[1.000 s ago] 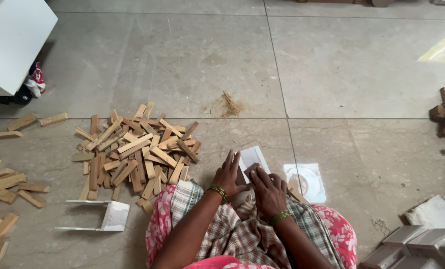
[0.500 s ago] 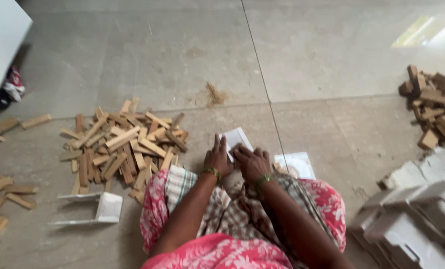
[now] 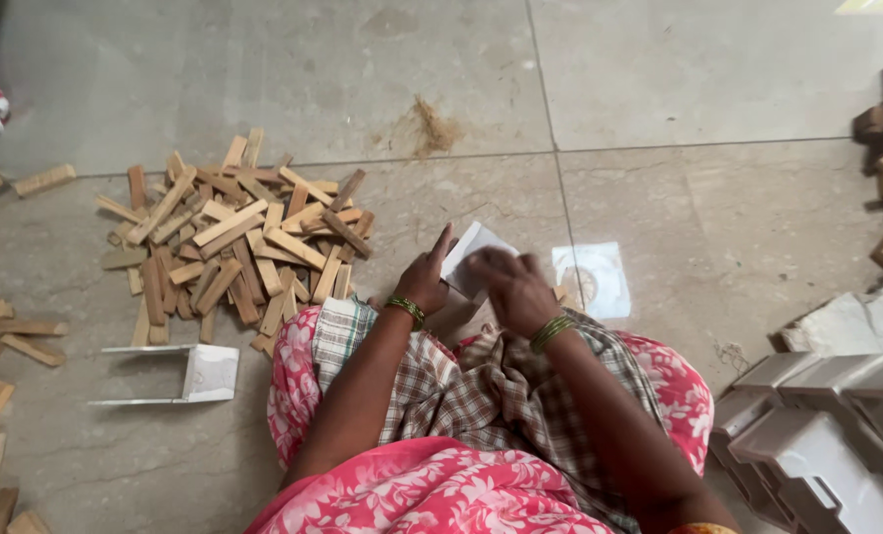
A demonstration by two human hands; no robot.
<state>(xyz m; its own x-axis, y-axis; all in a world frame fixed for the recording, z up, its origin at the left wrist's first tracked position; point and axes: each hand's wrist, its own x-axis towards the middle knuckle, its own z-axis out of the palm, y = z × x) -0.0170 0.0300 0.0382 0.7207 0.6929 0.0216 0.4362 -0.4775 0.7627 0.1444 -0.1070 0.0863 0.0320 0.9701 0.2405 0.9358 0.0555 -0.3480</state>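
A grey tiled floor is seen, with a heap of wooden strips spread at the left. Above the checked cloth on the lap, a small white card piece is gripped between the left hand and right hand, fingers closed on its edges

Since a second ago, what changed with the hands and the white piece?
Little changed. Both the left hand and right hand keep hold of the white folded piece above the lap; the grip only shifted slightly. The wooden stick pile and the open white box stayed put.
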